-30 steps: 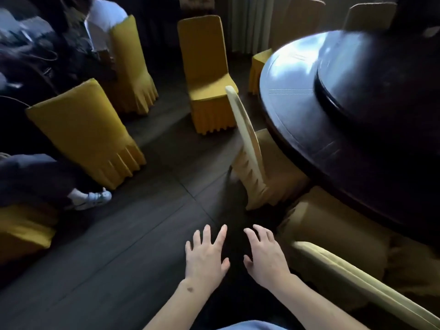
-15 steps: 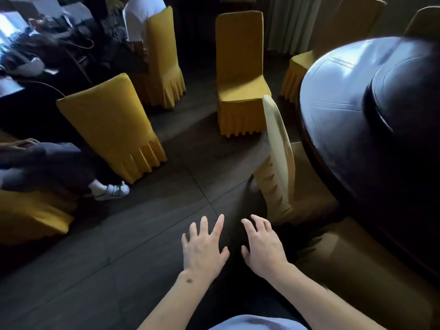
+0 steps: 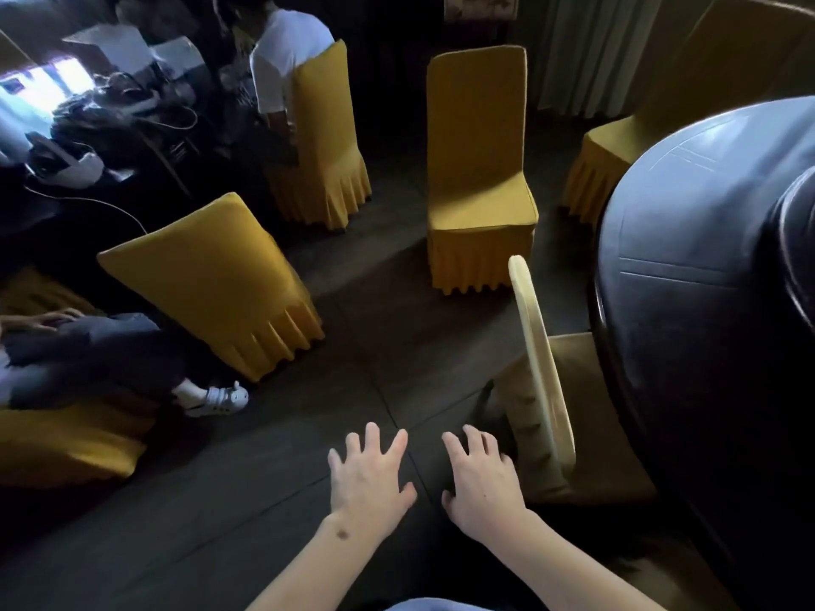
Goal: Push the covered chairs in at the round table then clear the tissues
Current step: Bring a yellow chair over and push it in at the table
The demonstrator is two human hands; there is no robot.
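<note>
The dark round table (image 3: 688, 240) fills the right side. A pale-covered chair (image 3: 544, 390) stands tucked against its rim, seen edge-on. A yellow-covered chair (image 3: 478, 169) stands apart on the floor, facing me. Another yellow-covered chair (image 3: 617, 143) sits at the table's far side. My left hand (image 3: 368, 474) and my right hand (image 3: 483, 478) hover side by side over the floor, fingers spread, holding nothing. My right hand is just left of the pale chair's back. No tissues are visible.
A tilted yellow chair (image 3: 220, 280) stands at the left, beside a seated person's legs and white shoe (image 3: 220, 399). Another person in white (image 3: 286, 59) sits on a yellow chair (image 3: 326, 138) at a cluttered desk (image 3: 101, 116). Dark floor (image 3: 273, 491) lies ahead.
The view has swung left and forward: the table slid to the right edge, and the nearest pale chair at the lower right left the frame. Both hands stay spread and empty.
</note>
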